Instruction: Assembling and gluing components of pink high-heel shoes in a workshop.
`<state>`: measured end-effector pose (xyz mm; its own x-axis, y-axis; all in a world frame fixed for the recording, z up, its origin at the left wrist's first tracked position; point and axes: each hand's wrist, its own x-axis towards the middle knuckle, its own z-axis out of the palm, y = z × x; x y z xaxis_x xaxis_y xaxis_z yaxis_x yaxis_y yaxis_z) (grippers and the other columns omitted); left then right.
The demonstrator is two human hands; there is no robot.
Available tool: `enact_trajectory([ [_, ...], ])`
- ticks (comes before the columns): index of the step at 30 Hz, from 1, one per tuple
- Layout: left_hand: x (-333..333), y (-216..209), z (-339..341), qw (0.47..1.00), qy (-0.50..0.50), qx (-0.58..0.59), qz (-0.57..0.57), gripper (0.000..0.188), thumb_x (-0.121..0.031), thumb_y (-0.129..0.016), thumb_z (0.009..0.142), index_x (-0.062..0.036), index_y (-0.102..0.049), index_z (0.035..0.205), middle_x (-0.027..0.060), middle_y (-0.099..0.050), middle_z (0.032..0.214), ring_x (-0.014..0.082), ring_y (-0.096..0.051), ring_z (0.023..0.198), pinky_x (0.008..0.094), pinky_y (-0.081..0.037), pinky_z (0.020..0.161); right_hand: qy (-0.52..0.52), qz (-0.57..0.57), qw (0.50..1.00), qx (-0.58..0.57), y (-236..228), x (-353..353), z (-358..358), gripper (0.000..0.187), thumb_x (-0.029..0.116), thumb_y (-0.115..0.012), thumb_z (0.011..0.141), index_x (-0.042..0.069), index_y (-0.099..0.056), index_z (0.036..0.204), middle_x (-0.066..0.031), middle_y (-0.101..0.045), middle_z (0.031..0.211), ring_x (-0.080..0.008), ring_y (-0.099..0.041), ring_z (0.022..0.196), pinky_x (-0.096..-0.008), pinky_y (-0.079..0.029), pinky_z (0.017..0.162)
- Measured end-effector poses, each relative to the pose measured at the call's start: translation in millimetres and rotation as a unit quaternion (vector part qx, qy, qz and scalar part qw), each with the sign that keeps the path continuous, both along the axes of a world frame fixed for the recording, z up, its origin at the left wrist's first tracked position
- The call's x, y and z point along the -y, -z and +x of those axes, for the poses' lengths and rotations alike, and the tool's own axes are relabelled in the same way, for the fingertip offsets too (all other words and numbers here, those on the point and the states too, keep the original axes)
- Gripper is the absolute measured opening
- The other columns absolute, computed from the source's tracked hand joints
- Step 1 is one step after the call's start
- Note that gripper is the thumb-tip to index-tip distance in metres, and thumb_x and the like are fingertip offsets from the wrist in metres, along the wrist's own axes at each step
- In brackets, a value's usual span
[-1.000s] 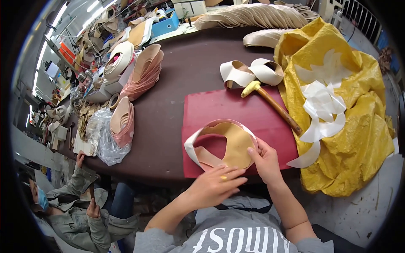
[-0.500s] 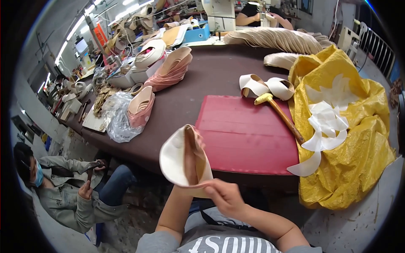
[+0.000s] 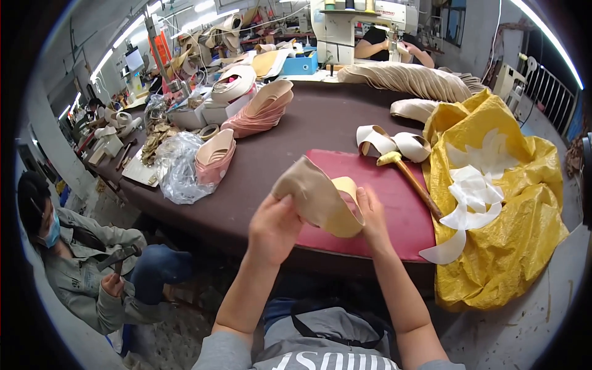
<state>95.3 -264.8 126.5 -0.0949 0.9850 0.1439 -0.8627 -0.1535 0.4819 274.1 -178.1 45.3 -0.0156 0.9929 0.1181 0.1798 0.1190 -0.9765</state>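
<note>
A beige shoe upper [image 3: 317, 194], with a pale yellow lining showing at its right end, is held up above the table's near edge. My left hand [image 3: 275, 225] pinches its left end, thumb on the outer face. At the other end my right hand [image 3: 373, 222] is closed on the rim, its fingers upright along the side and partly behind it. Under and beyond the upper lies a dark red mat [image 3: 394, 228]. Across the mat's right side rests a hammer [image 3: 419, 188] with a wooden handle and yellowish head. Two white looped uppers [image 3: 392, 143] sit just past it.
At right a yellow woven sack [image 3: 493, 259] with white scraps [image 3: 475, 194] drapes over the table edge. Pink uppers [image 3: 262, 111] and a clear plastic bag [image 3: 182, 169] stand at left. A row of beige uppers [image 3: 407, 81] lies far back. A seated co-worker [image 3: 92, 265] holds a hammer at lower left.
The upper has been turned so its outer beige face shows, and it has moved right. My left hand came out from behind it; my right hand shifted to its right end.
</note>
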Motion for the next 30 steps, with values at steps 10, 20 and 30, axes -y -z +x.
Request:
enact_trajectory([
  [10,-21.6,16.5,40.7,0.927,-0.083,-0.352,0.096,0.026,-0.006,-0.05,0.097,0.0037,-0.056,0.12,0.0127,-0.063,0.106,0.0171,-0.061,0.088,0.0239,-0.051,0.075,0.096,0.546,0.823,0.121,-69.5,33.5,-16.2,0.026,0.007,-0.061,0.088,0.001,-0.062,0.113,-0.0133,-0.066,0.105,-0.026,-0.063,0.086,-0.0292,-0.052,0.076],
  [20,-39.6,13.2,-11.4,0.726,-0.065,-0.673,0.125,0.023,-0.004,-0.054,0.093,0.0038,-0.059,0.115,0.0072,-0.066,0.098,0.0145,-0.062,0.086,0.0228,-0.049,0.076,-0.013,0.188,0.978,0.092,-95.5,-32.2,22.5,0.012,0.01,-0.058,0.093,-0.001,-0.063,0.094,-0.0073,-0.064,0.082,-0.0142,-0.059,0.065,-0.0244,-0.051,0.062],
  [30,-67.0,-11.5,-23.4,0.987,0.076,-0.141,0.002,0.026,-0.006,-0.061,0.09,-0.0006,-0.057,0.115,0.0055,-0.065,0.098,0.0102,-0.059,0.078,0.0213,-0.048,0.069,-0.298,-0.188,0.879,-0.322,-74.0,-48.4,1.0,0.021,0.02,-0.06,0.095,0.0,-0.063,0.096,-0.0042,-0.064,0.079,-0.0074,-0.056,0.061,-0.0157,-0.044,0.051],
])
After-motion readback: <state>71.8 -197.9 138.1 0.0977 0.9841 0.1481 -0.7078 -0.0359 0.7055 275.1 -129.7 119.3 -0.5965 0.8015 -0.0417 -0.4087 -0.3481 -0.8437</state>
